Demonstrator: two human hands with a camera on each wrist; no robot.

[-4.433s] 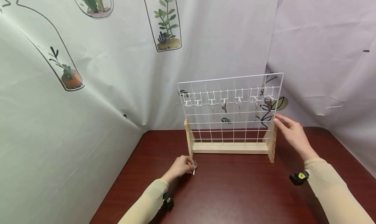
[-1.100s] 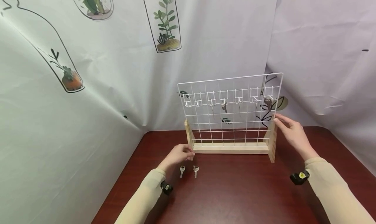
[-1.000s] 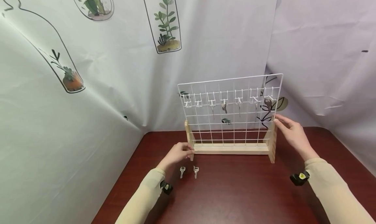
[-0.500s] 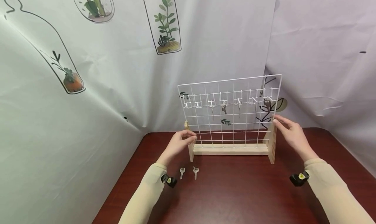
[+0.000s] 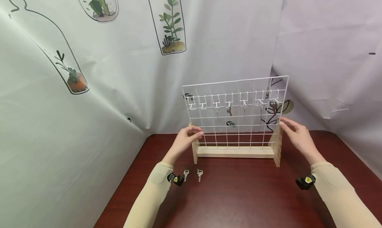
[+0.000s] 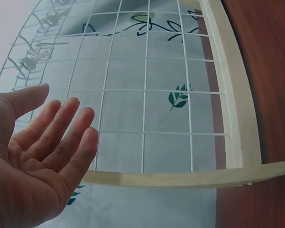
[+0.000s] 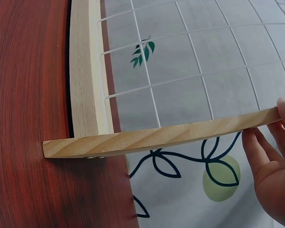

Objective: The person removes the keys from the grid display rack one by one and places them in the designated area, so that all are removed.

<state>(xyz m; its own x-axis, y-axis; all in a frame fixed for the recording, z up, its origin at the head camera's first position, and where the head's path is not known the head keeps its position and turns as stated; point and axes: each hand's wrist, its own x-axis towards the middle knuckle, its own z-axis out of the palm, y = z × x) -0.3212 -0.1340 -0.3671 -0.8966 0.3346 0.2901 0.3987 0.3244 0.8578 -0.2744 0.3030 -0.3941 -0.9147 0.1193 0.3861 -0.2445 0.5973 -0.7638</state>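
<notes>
Head view: The rack, a wire grid (image 5: pixel 238 81) on a wooden base bar (image 5: pixel 235 154), stands upright on the table (image 5: pixel 232 194). The left hand (image 5: pixel 182 141) is in front of the left upright (image 5: pixel 195 153); contact cannot be told. The right hand (image 5: pixel 299 137) is at the right upright (image 5: pixel 278 150), probably to steady the rack. One loose key (image 5: pixel 186 175) and a second loose key (image 5: pixel 200 175) lie side by side near the left upright, apparently for easy reach by the left hand. Hanging keys (image 5: pixel 229 111) are on hooks in the middle and right part of the row, each on its own hook, presumably to keep them separate.

Left-wrist view: The left hand holds nothing. Its fingers are loosely bent and the thumb is apart from them. Beyond the thumb, a key hangs from a hook.

Right-wrist view: The right hand pinches the upper end of the right upright, thumb on one face, fingers on the other. This opposed grip likely limits sideways tipping.
</notes>
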